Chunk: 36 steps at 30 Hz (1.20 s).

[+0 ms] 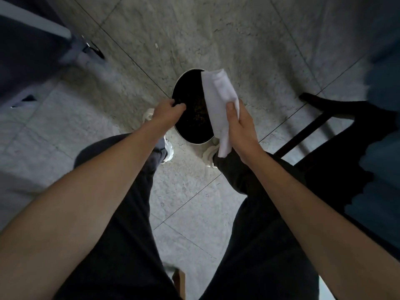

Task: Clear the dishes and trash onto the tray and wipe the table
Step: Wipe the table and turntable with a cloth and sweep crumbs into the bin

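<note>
I look straight down at the floor. A round black pan (190, 124) with a pale rim, speckled with brown crumbs inside, hangs over the tiles. My left hand (167, 112) grips its left rim, fingers curled over the edge. My right hand (239, 128) holds a folded white cloth (218, 100) against the pan's right side, thumb pressed on top. The cloth covers the pan's right edge.
Grey marble floor tiles (216, 35) lie all around. My legs in dark trousers and pale shoes (168, 148) are below. A black chair (324, 131) stands at the right, with a blue surface (383, 83) beyond it. Dark furniture (28, 46) fills the upper left.
</note>
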Available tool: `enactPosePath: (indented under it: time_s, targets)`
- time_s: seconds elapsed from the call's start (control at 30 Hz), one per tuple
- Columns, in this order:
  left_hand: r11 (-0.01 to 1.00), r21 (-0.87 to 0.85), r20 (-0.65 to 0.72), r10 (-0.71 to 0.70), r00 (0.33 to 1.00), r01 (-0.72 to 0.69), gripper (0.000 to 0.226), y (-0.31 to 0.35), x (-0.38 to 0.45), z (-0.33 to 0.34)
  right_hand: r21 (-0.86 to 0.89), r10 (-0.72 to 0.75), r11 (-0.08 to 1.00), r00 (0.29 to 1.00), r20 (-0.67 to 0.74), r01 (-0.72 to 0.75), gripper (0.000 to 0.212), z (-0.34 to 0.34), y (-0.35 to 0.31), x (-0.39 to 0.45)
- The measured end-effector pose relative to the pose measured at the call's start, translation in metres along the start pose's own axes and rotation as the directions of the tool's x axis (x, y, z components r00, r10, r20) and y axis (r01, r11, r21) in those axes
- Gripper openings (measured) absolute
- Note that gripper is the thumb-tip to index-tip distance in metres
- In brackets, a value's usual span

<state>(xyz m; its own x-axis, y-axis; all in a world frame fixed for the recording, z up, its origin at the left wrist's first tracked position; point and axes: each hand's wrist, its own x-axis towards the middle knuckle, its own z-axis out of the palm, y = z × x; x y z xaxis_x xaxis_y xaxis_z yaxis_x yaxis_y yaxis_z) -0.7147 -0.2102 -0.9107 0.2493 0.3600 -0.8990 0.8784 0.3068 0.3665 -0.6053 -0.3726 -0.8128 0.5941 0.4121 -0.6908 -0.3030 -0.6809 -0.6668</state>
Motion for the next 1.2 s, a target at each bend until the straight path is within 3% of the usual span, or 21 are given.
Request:
enactPosePath:
  time_s: [0.07, 0.17, 0.27, 0.43, 0.57, 0.7, 0.93, 1.2]
  targets:
    - [0.984, -0.178, 0.077, 0.007, 0.997, 0.007, 0.046, 0.03, -0.05, -0.007, 0.018, -0.004, 1.0, 1.0, 0.024, 0.003, 0.017, -0.011, -0.036, -0.031]
    - [0.905, -0.422, 0.29, 0.075, 0.954, 0.057, 0.035, 0.073, -0.131, -0.021, 0.08, 0.011, 0.997, 0.999, 0.054, -0.015, 0.018, -0.03, -0.094, -0.078]
    - [0.789, -0.614, 0.326, 0.221, 0.919, 0.028, 0.034, 0.103, -0.203, -0.038, 0.216, -0.026, 0.976, 0.996, 0.091, 0.006, 0.027, -0.052, -0.152, -0.125]
    - [0.833, -0.502, 0.183, 0.362, 0.914, -0.23, 0.048, 0.159, -0.314, -0.081, 0.349, -0.163, 0.932, 0.975, 0.153, 0.101, 0.025, -0.094, -0.235, -0.188]
    - [0.818, -0.398, 0.025, 0.463, 0.886, -0.416, 0.04, 0.195, -0.379, -0.101, 0.166, -0.258, 0.954, 0.965, 0.043, 0.248, 0.042, -0.12, -0.28, -0.216]
    - [0.75, -0.329, -0.061, 0.589, 0.806, -0.574, 0.042, 0.232, -0.417, -0.11, 0.116, -0.354, 0.927, 0.935, -0.033, 0.355, 0.048, -0.144, -0.314, -0.222]
    - [0.662, -0.299, -0.21, 0.657, 0.724, -0.687, 0.052, 0.277, -0.451, -0.115, 0.049, -0.493, 0.869, 0.87, 0.008, 0.492, 0.053, -0.17, -0.363, -0.201]
    - [0.606, -0.395, -0.293, 0.63, 0.719, -0.691, 0.043, 0.327, -0.428, -0.167, 0.032, -0.492, 0.871, 0.866, 0.088, 0.491, 0.057, -0.14, -0.442, -0.143]
